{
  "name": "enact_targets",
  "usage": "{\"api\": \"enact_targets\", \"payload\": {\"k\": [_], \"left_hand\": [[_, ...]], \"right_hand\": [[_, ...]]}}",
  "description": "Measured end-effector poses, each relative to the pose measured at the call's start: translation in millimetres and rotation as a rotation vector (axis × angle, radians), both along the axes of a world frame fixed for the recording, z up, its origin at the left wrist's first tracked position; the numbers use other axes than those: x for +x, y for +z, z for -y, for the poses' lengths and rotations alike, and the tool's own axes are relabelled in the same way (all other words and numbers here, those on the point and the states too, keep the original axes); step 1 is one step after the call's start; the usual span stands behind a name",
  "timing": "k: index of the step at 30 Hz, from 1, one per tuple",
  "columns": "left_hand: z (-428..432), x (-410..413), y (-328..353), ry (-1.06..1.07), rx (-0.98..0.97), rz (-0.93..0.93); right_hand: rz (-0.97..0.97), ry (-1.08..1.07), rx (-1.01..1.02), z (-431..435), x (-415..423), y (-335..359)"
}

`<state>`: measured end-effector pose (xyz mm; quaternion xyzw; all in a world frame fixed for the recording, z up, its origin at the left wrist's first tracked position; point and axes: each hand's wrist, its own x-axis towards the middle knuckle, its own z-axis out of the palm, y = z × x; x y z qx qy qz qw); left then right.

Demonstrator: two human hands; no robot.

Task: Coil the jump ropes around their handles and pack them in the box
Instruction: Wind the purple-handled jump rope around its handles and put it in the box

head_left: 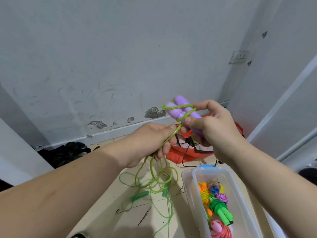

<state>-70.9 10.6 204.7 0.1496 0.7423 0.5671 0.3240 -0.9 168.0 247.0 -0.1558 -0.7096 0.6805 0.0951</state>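
Several coiled ropes (217, 205) sit packed in your clear box (193, 200), low right on the floor. Left of it a loose green rope (139, 195) lies tangled, green handles with it. Above that your hands are close together; can't tell if they touch. Left hand (151, 141) is curled round the yellow-green cord (187, 114), slack hanging down to the floor. Right hand (212, 124) grips both purple handles (178, 107), held side by side, thumb on the front. Two turns of cord go round the handles' upper ends. Behind the hands a red bag (178, 152) with black straps lies on the floor. Farther left, a dark pile (65, 152) sits at the wall's foot. A socket (239, 57) is high on the wall.
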Motion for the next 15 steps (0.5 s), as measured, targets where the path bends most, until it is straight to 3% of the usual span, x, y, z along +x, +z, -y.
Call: {"api": "enact_targets", "payload": {"k": [5,8,12,15], "left_hand": [[10,-3,16,-0.197,-0.196,-0.157],[14,-8,21,-0.233,-0.302,-0.476],[19,-10,31,-0.181,-0.219,-0.781],[26,-14,37,-0.105,-0.082,-0.699]], "right_hand": [[0.027,-0.018,0.180,-9,0,-7],[0.095,0.001,0.376,-7,-4,-9],[0.183,0.094,0.622,-10,-8,-10],[0.168,0.332,0.665,3,-2,-2]]}}
